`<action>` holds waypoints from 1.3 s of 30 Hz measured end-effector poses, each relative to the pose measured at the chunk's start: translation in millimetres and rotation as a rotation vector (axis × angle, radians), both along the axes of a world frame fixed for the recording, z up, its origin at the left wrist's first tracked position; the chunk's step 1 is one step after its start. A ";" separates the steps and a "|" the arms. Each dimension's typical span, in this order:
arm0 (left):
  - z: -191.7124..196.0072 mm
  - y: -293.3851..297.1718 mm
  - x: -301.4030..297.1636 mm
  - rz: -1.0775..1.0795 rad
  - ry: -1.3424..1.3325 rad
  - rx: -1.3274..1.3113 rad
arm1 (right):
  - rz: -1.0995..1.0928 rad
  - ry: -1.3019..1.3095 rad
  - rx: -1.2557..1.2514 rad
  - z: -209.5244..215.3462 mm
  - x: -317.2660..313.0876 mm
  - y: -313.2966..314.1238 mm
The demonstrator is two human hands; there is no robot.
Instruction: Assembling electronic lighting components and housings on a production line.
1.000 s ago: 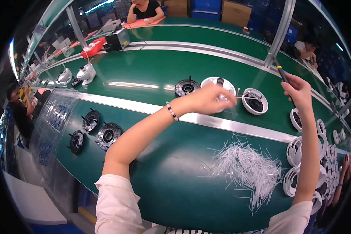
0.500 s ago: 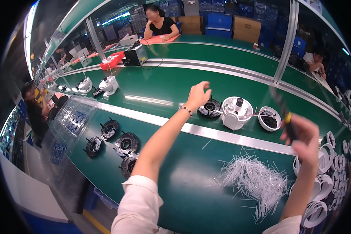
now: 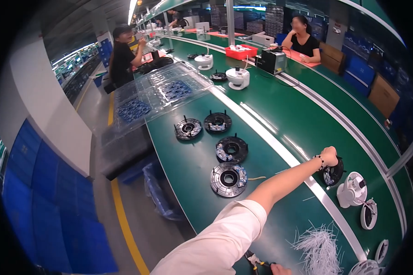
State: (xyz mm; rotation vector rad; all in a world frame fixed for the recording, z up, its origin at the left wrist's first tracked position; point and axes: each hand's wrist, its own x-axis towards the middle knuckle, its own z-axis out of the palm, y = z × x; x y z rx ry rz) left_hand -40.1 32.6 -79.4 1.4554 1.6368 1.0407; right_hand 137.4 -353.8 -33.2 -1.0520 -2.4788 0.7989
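My left hand (image 3: 328,156), with a beaded bracelet, reaches across the metal rail. Its closed fingers are at the edge of a black round base (image 3: 334,173), and their tips are hidden. Cut off by the lower edge, my right hand (image 3: 281,269) is at one handle of a pair of pliers (image 3: 254,260) with black and yellow grips. Beyond the left hand's base stand a white round-bodied housing (image 3: 352,190) and a white cup-shaped part (image 3: 368,214), with wires between them. Several more black round bases (image 3: 231,149) with small circuit boards rest on the near green table.
A pile of white strips (image 3: 320,250) lies near my right hand, with white rings (image 3: 369,267) beside it. Farther along are white housings (image 3: 237,78), a red tray (image 3: 241,52) and a black box device (image 3: 271,62). Plastic-wrapped circuit boards (image 3: 177,90) lie at the table's end. Two people sit nearby.
The view has swung left. My left hand has come down to the black round base. My right hand has lowered the pliers from beside the white cup-shaped part toward the near table.
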 end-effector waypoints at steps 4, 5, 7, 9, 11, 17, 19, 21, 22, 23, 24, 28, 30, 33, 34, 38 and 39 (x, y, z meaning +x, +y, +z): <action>9.9 -29.8 -10.7 0.230 -0.531 0.111 | -0.020 -0.047 0.156 -11.5 -9.7 -4.7; 18.4 -34.7 -10.9 0.168 -0.745 0.082 | -0.016 -0.059 0.153 -13.4 -9.4 -3.2; 29.0 -42.1 -12.6 0.063 -1.059 0.111 | 0.000 -0.112 0.118 -6.7 -12.4 -2.0; 44.7 -61.3 -10.0 -0.120 -1.317 0.099 | 0.014 -0.136 0.068 2.6 -16.0 2.6; 65.4 -88.6 -6.4 -0.186 -1.433 0.103 | -0.038 -0.111 0.048 10.5 -15.3 1.3; 68.2 -110.4 -15.1 -0.224 -1.570 -0.174 | -0.520 0.098 0.564 29.9 50.5 -7.7; 69.4 -116.9 -17.1 -0.417 -1.548 -0.197 | -0.759 0.020 0.723 33.0 82.3 -8.7; 55.8 -112.3 -8.5 -0.565 -1.493 -0.184 | -0.982 -0.085 0.901 47.7 116.3 -26.7; 65.3 -118.0 4.4 -0.361 -1.492 -0.240 | -1.101 -0.174 0.982 52.7 133.1 -39.3; 67.8 -125.8 32.2 -0.217 -1.453 -0.302 | -1.246 -0.268 1.004 51.9 152.9 -56.3; 58.8 -116.9 21.7 -0.420 -1.477 -0.291 | -1.363 -0.288 1.026 53.3 168.1 -70.5; 76.6 -137.0 37.4 -0.212 -1.428 -0.238 | -1.531 -0.134 0.589 52.9 195.0 -90.6; 83.3 -136.4 16.5 -0.294 -1.426 -0.239 | -1.424 -0.179 0.614 47.6 205.5 -68.3; 66.7 -141.8 44.2 -0.285 -1.417 -0.236 | -1.291 -0.452 0.714 40.5 240.7 -28.8; 64.1 -142.8 40.8 -0.279 -1.399 -0.225 | -1.251 -0.434 0.649 40.3 245.6 -12.1; 60.8 -149.7 36.3 -0.322 -1.489 -0.324 | -1.036 -0.423 0.523 25.5 299.7 16.9; 63.4 -152.2 46.1 -0.295 -1.525 -0.393 | -1.024 -0.486 0.613 11.6 341.9 5.2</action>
